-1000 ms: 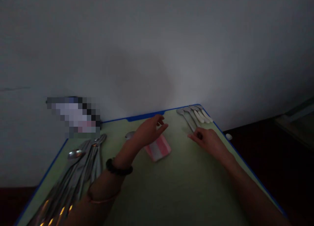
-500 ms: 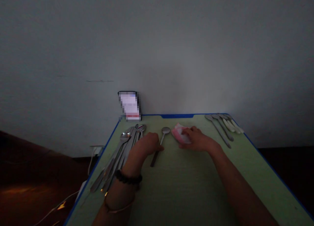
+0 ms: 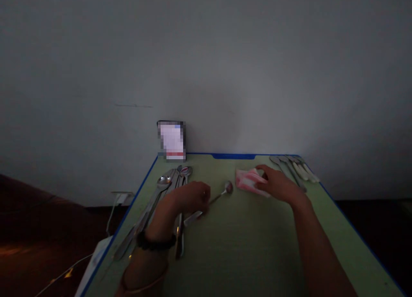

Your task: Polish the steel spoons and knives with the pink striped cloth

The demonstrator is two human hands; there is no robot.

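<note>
My left hand [image 3: 193, 197] is closed around the handle of a metal spoon [image 3: 228, 187], whose bowl points right and away from me. To its right, my right hand [image 3: 273, 183] grips a folded pink and white cloth [image 3: 249, 180], with the fingers on its right side. The cloth and the spoon's bowl are close together but apart. Beside my left forearm lies a bunch of metal cutlery, with one spoon [image 3: 164, 182] on top. My left arm hides part of that bunch.
Several spoons with grey and white handles [image 3: 300, 170] lie at the table's far right corner. A phone [image 3: 172, 140] with a lit screen leans against the wall at the back left. The green table [image 3: 244, 245] has a blue edge. A white cable [image 3: 111, 222] hangs at the left.
The spoon in my left hand has turned, its bowl now lower and farther right. My right hand has moved right with the cloth, which looks more spread out.
</note>
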